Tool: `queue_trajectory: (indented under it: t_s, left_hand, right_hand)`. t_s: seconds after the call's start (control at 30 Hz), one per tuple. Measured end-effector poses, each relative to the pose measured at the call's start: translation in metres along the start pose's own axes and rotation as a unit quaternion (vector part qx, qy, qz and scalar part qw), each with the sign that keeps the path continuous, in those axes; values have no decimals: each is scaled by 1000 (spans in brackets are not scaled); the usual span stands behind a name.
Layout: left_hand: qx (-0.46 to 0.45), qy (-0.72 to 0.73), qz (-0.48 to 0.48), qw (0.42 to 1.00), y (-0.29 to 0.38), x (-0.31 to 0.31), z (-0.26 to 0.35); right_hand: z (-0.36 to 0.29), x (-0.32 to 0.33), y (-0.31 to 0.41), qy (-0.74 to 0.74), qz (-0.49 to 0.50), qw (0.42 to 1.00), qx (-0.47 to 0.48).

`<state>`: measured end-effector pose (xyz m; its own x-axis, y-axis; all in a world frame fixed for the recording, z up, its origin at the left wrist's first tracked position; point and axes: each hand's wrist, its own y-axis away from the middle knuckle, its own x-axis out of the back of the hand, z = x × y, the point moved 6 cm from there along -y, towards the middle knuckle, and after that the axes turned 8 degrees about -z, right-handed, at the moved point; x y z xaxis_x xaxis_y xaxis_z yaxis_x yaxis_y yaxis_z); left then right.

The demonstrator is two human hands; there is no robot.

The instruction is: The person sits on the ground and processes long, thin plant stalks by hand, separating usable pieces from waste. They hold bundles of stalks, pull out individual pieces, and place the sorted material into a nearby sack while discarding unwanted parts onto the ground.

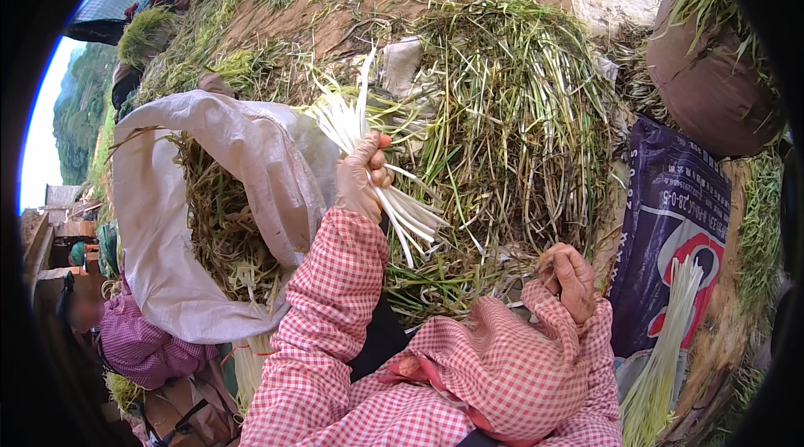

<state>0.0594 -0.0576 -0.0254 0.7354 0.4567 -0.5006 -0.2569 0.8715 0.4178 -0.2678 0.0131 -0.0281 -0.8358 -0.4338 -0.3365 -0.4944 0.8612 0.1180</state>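
Note:
My left hand (364,174), seemingly in a thin pale glove, is closed around a bunch of slender white stalks (411,211) resembling blanched chives. Their ends stick out on both sides of the fist. Beyond and to the right of it lies a broad heap of uncleaned green stalks (502,120) with brown, withered leaves. At the heap's near edge is my right hand (570,280), bare, with its fingers curled. Red-and-white checkered cloth (543,306) bunches up against these fingers; whether they pinch it is unclear.
At left a white woven sack (213,108) gapes, with withered leaves (220,221) inside. Pale cleaned stalks (666,334) lie on a purple printed sack (653,208) at right. A brown rounded bundle (703,70) stands at upper right. Another person in purple checks (141,337) sits at lower left.

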Motion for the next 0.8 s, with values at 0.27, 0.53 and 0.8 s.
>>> queue_trajectory:
  t_s: [0.27, 0.53, 0.8]
  left_hand:
    - [54, 4, -31, 998, 8, -18, -28]
    - [61, -35, -34, 997, 5, -9, -25]
    - [167, -53, -74, 982, 13, -23, -52]
  right_hand:
    - [61, -67, -87, -7, -118, 989, -92]
    - [21, -55, -60, 188, -107, 974, 73]
    - [-25, -97, -71, -7, -250, 954, 163]
